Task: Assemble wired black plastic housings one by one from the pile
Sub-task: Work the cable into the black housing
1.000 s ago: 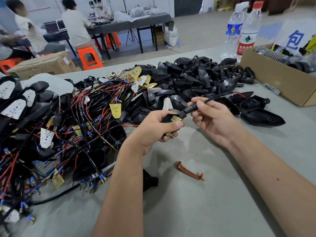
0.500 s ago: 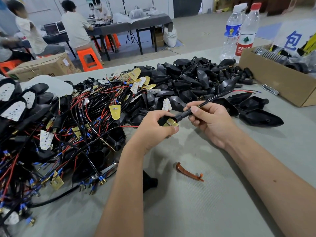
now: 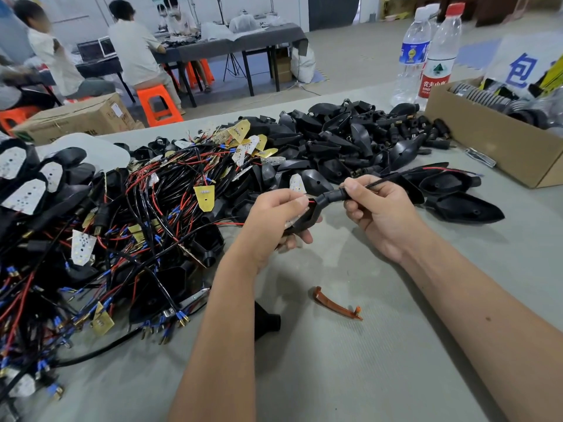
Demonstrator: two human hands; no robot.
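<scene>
My left hand grips a black plastic housing above the grey table, its body partly hidden in my palm. My right hand pinches the housing's black stem, and a black and red wire runs out from it to the upper right. A big pile of wired black housings with small LED boards covers the table's left side. Empty black housings are heaped behind my hands.
An orange plastic lens strip lies on the table below my hands. A cardboard box stands at the right, with two water bottles behind it. People sit at a far table on orange stools.
Both hands have shifted slightly up and right with the housing. My left hand now holds the housing body more upright, and the wire has been drawn further out to the right.
</scene>
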